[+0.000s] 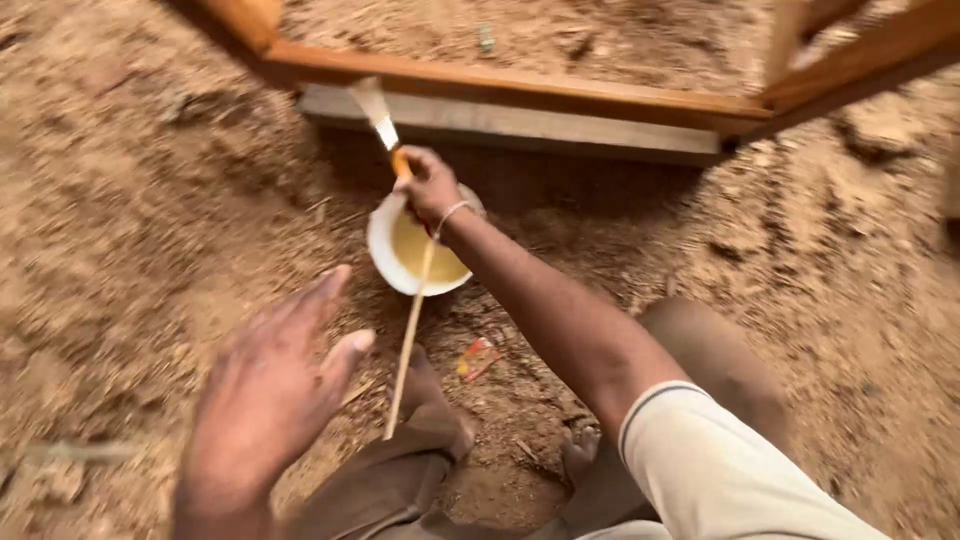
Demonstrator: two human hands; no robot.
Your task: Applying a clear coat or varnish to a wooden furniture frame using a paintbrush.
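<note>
A: Count, upper half of frame?
B: One paintbrush [381, 122]; one white bowl [385, 255]; one wooden frame [520, 90].
A: Lower half?
B: Two hands: left hand [270, 395], right hand [430, 187]. One thin stick [408, 350]; one red scrap [477, 358].

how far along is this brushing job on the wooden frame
Done: hard to tell; the wooden frame shows a warm orange tone, but blur hides any wet coat. In hand: the right hand grips a paintbrush above a white bowl holding yellowish liquid; the left hand is open and empty. Left: the pale plank under the frame looks uncoated, and the bowl seems well filled.
</note>
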